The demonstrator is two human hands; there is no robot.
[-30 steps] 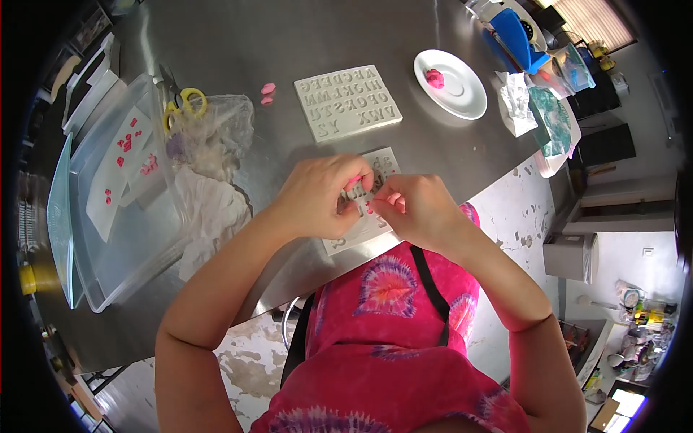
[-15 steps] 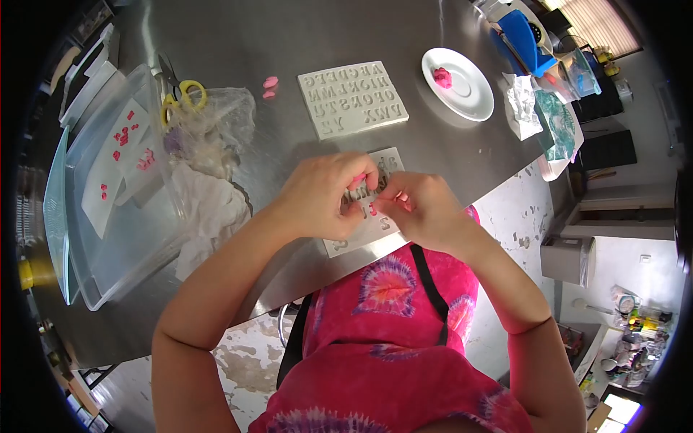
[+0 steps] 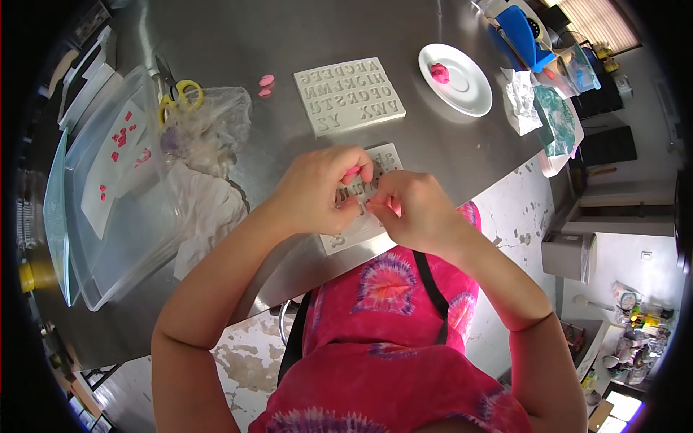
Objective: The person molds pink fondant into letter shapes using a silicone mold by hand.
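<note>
A pale letter mold (image 3: 354, 237) lies near the table's front edge, partly hidden beneath both hands. My left hand (image 3: 315, 189) rests over its left side with fingers curled, and a lump of pink dough (image 3: 352, 171) shows under the bent fingers. From the right, my right hand (image 3: 419, 209) pinches at the mold's middle, where a tiny bit of pink dough (image 3: 369, 204) shows at the fingertips. Farther back sits a second letter mold (image 3: 349, 97) with capital-letter cavities. Two small pink pieces (image 3: 266, 86) lie to its left.
A white saucer (image 3: 462, 86) holds a pink lump. On the left are a clear plastic tub (image 3: 119, 285) with pink bits on white sheets, yellow-handled scissors (image 3: 189, 95), plastic wrap (image 3: 224, 115) and a white cloth (image 3: 206, 216). Crumpled white paper (image 3: 521, 101) lies at the right.
The view has shifted slightly. My right fingertips have moved a little left over the mold and now cover more of the small pink bit. My left hand keeps its curl.
</note>
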